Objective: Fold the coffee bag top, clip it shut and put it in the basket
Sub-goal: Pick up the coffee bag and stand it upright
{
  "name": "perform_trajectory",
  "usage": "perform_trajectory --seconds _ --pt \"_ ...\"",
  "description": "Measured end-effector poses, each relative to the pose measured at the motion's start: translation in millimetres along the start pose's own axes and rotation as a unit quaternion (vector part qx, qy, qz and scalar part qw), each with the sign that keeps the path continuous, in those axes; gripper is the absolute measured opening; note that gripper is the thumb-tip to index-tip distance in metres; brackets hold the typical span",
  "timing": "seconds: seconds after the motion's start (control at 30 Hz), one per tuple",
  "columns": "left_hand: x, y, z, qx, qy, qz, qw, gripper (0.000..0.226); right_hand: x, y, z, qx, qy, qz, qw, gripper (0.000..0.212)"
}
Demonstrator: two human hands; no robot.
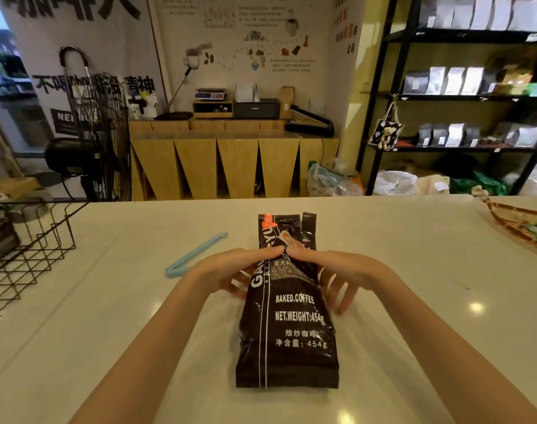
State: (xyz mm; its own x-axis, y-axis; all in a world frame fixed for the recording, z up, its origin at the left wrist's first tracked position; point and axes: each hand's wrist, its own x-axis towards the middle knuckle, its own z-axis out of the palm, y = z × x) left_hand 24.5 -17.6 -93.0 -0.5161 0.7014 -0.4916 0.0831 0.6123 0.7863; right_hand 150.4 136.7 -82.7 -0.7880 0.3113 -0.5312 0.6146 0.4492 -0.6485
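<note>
A dark brown coffee bag (pixel 291 325) lies flat on the white table (pixel 414 286), its flat unfolded top pointing away from me. My left hand (pixel 230 267) and my right hand (pixel 334 270) grip the bag's upper part from either side, thumbs meeting on its front and fingers under its edges. A light blue clip (pixel 194 255) lies on the table just left of my left hand, apart from it. The black wire basket (pixel 31 249) stands at the table's left edge.
Something dark sits inside the wire basket at far left. A woven tray (pixel 521 228) lies at the table's right edge. Beyond the table are a fan, a wooden counter and shelves of bags.
</note>
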Motion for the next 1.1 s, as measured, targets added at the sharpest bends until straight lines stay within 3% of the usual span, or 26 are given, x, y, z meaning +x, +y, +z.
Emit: perform_trajectory --seconds 0.23,0.33,0.43,0.5,0.6,0.73,0.9,1.1 --pt "-8.6 7.8 4.6 -0.004 0.008 0.010 1.000 0.074 -1.9 -2.3 0.0 -0.003 -0.012 -0.013 1.000 0.097" --pt "-14.7 14.1 5.8 -0.016 0.003 0.044 0.999 0.055 -7.5 -2.8 -3.2 0.027 0.014 -0.052 0.998 0.077" --pt "-22.3 20.0 4.3 -0.040 0.040 0.088 0.995 0.071 -14.2 -5.6 -6.1 0.044 0.064 -0.111 0.991 0.052" --pt "-25.5 23.1 3.8 -0.062 0.072 0.135 0.986 0.074 -19.3 -9.8 -7.9 0.052 0.111 -0.141 0.982 0.060" --pt "-31.1 29.2 4.6 -0.098 0.119 0.218 0.964 0.057 -28.3 -14.8 -11.5 0.056 0.193 -0.201 0.959 0.076" --pt "-37.9 35.4 7.1 -0.127 0.172 0.313 0.925 0.071 -40.6 -18.5 -13.6 0.047 0.279 -0.288 0.915 0.069" --pt "-34.8 34.8 11.6 -0.137 0.202 0.364 0.899 0.088 -31.1 -15.1 -9.3 0.085 0.321 -0.332 0.883 0.081" --pt "-21.6 26.9 17.5 -0.139 0.198 0.372 0.896 0.095 -21.2 -9.8 -6.8 0.083 0.315 -0.336 0.884 0.080"
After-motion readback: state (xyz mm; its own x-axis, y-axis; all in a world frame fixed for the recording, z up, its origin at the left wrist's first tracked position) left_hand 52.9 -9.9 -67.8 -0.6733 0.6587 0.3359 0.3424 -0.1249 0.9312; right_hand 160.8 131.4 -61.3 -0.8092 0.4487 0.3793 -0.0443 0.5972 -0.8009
